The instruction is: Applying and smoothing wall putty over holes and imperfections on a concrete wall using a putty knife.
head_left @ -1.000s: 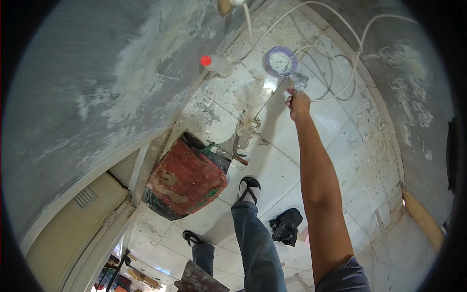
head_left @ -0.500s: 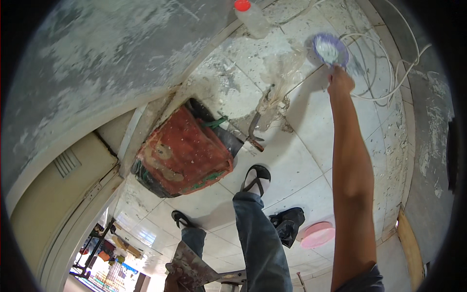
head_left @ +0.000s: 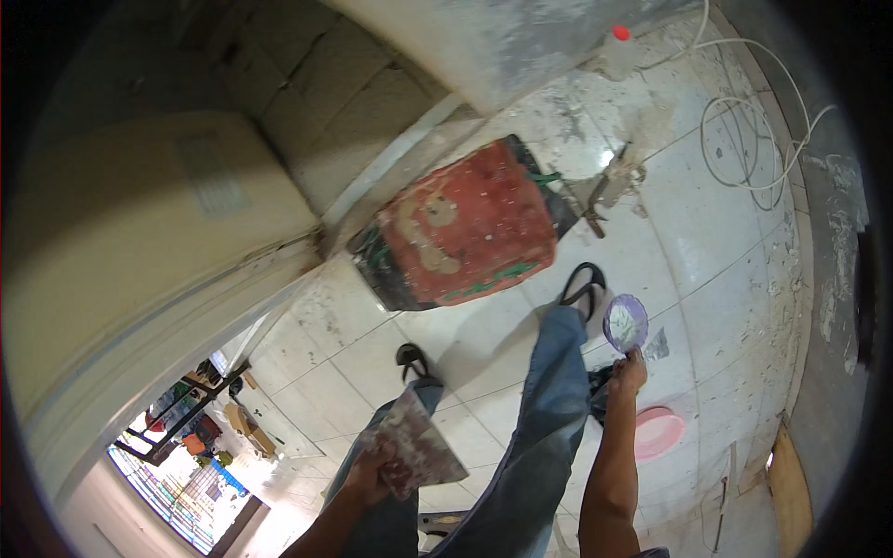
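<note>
Gripping one round, purple tub (head_left: 609, 325) of streaky whitish paste (head_left: 627, 325) in the head view, the right hand (head_left: 630, 374) holds it beside the right leg (head_left: 544, 377); the left hand (head_left: 371, 472) (well apart) clutches one flat, smeared plate (head_left: 419, 449). Two black sandals (head_left: 407, 353) show.

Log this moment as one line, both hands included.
left hand: holds flat plate | right hand: holds purple bowl, white paste inside | beside bowl: grey blade
</note>
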Motion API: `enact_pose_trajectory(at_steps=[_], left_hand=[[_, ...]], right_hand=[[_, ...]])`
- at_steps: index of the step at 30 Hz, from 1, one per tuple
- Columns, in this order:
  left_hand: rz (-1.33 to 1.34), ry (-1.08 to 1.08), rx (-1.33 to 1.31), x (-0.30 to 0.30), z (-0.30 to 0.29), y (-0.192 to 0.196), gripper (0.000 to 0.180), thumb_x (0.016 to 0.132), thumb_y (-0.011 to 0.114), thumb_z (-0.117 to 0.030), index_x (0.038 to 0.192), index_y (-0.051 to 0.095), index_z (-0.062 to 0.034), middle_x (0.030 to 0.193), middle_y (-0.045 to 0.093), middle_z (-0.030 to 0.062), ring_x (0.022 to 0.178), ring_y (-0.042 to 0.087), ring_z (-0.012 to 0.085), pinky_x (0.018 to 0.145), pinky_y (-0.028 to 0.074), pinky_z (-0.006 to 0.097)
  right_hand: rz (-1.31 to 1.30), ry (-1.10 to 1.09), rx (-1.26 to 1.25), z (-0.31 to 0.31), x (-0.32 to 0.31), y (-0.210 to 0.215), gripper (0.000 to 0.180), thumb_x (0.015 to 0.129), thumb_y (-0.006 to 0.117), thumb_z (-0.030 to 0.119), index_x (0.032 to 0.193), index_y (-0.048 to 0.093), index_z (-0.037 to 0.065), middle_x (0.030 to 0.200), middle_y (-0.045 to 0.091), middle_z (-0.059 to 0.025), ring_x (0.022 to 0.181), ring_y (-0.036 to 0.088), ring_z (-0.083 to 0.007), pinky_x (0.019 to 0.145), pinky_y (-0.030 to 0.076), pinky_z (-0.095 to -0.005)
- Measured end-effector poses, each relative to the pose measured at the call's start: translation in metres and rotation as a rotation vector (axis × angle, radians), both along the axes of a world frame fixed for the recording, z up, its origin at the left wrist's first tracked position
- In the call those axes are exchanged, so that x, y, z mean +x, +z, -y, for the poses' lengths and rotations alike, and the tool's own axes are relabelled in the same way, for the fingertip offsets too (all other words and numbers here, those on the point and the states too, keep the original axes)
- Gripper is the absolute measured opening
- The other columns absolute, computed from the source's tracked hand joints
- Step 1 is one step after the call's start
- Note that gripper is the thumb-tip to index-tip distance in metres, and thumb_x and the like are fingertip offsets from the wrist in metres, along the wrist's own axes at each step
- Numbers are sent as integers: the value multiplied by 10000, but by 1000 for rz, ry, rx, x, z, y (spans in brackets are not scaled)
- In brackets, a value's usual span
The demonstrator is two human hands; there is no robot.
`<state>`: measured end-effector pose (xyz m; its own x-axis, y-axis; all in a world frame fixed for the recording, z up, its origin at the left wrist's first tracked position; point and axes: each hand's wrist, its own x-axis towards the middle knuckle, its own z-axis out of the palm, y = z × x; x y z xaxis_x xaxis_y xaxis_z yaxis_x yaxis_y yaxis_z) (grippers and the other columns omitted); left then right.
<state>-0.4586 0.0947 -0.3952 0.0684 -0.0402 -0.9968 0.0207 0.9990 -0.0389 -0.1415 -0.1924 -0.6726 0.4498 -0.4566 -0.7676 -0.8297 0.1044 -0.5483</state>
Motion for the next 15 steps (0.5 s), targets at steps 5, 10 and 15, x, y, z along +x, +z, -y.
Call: enact_pose_trajectory(at_steps=[5, 10, 15], left_hand=[[-60, -84, 125, -75, -17, -10, 179, 855, 627, -201, 945, 482, -146, 683, 446, -3, 621, 480, 163, 538, 413, 347], [33, 70, 88, -152, -19, 8, 254, 890, 581, -161, 1113, 504, -65, 941, 590, 78, 883, 604, 236, 772, 511, 426], [-117, 299, -92, -245, 24, 0, 124, 904, 577, -218, 914, 470, -157, 704, 432, 1, 678, 491, 171, 603, 459, 399]], right_hand=[[96, 419, 43, -35, -112, 40, 73, 831, 582, 75, 781, 529, 66, 576, 485, 9, 437, 449, -89, 409, 380, -237], [23, 606, 45, -81, -217, -6, 97, 842, 616, 111, 828, 531, 67, 616, 465, 17, 481, 428, -79, 437, 385, -245], [-32, 714, 223, -140, -301, -82, 67, 829, 599, 75, 849, 546, 40, 655, 489, -2, 507, 446, -87, 440, 381, -266]])
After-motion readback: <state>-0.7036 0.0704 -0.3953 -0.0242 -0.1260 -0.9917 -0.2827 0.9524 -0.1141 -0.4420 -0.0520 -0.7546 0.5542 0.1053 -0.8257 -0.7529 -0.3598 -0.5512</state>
